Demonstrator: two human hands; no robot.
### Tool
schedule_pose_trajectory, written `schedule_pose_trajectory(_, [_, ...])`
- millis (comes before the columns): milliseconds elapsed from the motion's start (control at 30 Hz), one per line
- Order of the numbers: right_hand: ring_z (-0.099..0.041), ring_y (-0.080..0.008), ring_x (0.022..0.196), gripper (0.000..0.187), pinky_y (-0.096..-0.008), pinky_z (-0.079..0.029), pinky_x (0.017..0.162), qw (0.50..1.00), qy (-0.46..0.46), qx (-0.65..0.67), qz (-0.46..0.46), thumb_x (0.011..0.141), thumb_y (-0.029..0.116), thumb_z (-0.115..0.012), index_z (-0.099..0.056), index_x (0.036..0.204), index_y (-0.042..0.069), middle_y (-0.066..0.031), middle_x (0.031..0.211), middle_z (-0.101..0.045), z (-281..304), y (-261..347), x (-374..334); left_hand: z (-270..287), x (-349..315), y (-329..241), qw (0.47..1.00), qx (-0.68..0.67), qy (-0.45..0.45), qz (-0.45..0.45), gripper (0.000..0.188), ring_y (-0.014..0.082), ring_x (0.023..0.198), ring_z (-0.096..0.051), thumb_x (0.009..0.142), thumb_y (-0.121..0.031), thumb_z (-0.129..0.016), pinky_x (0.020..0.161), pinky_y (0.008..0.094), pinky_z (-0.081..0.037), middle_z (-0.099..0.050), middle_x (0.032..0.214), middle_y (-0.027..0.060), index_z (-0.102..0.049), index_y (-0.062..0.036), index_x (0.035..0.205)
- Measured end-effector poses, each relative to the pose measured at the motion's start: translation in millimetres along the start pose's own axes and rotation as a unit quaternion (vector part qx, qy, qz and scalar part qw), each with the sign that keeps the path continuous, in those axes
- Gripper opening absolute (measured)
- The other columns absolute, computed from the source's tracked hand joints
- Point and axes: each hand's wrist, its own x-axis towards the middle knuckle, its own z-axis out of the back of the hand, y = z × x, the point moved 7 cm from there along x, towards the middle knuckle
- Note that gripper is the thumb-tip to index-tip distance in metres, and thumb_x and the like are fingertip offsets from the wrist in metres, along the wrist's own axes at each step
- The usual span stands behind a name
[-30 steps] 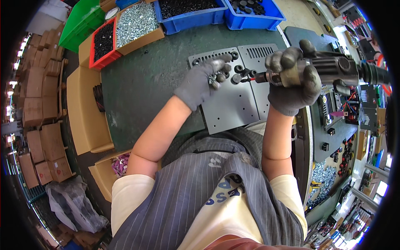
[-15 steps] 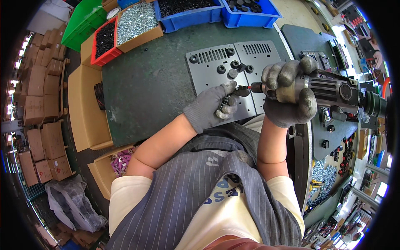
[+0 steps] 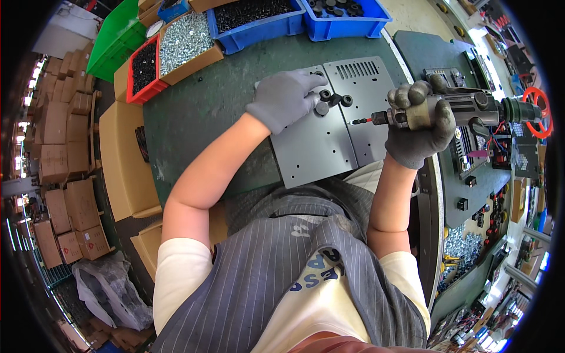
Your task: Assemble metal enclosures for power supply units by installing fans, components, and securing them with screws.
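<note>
Head view: two grey metal plates [image 3: 318, 147] are lying side by side on one green bench [image 3: 200, 123], bearing a cluster of four small round pieces [image 3: 346, 101]. My right hand [image 3: 419, 123] is gripping one power screwdriver [image 3: 471, 107], its bit [image 3: 366, 120] pointing over the right plate [image 3: 374, 94]. My left hand [image 3: 285, 100], whose contents I cannot tell, is covering the left plate's [image 3: 315, 162] upper end, no longer meeting the bit as it was earlier.

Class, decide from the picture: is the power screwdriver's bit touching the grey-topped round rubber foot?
Apart. The head view shows bare grey metal plate between the bit and the grey-topped round rubber foot.
</note>
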Motion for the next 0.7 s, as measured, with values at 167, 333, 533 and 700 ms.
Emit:
schedule_pose_trajectory(167, [-0.053,-0.0223,0.07,0.043,-0.0361,-0.041,0.065,1.0,-0.001,-0.025,-0.004,0.081,0.027,-0.053,-0.049,0.116,0.002,-0.0104,0.08,-0.057,10,-9,13,-26,30,5,0.988,0.085,0.118,-0.043,0.03,0.0254,0.089,-0.06,0.08,-0.024,-0.06,0.075,0.0376,-0.049,-0.063,0.099,0.004,-0.064,-0.0187,0.109])
schedule_pose_trajectory(333, [-0.055,-0.0221,0.064,0.039,-0.0357,-0.048,0.06,0.989,-0.062,-0.134,0.002,0.078,0.015,-0.053,-0.046,0.112,-0.002,-0.0114,0.076,-0.056,24,-25,44,-7,53,14,0.999,0.001,0.039,0.028,0.028,0.0252,0.089,-0.061,0.08,-0.024,-0.061,0.076,0.0367,-0.048,-0.064,0.095,0.0064,-0.065,-0.0178,0.107])
schedule_pose_trajectory(533, [-0.059,-0.02,0.057,0.033,-0.0317,-0.05,0.055,0.978,-0.048,-0.204,-0.007,0.076,0.009,-0.06,-0.05,0.105,-0.003,-0.0117,0.07,-0.058,19,-66,80,-22,68,16,0.998,0.01,0.038,0.057,0.029,0.0258,0.087,-0.061,0.078,-0.028,-0.062,0.076,0.0375,-0.048,-0.065,0.094,0.0075,-0.066,-0.0188,0.105])
schedule_pose_trajectory(700, [-0.058,-0.0202,0.06,0.038,-0.0318,-0.05,0.059,0.943,-0.008,-0.316,-0.107,0.075,0.017,-0.061,-0.048,0.105,-0.003,-0.011,0.073,-0.057,19,-107,90,-30,70,19,0.997,0.01,0.028,0.068,0.027,0.0277,0.089,-0.061,0.078,-0.03,-0.061,0.076,0.0399,-0.048,-0.064,0.094,0.0085,-0.067,-0.017,0.1])
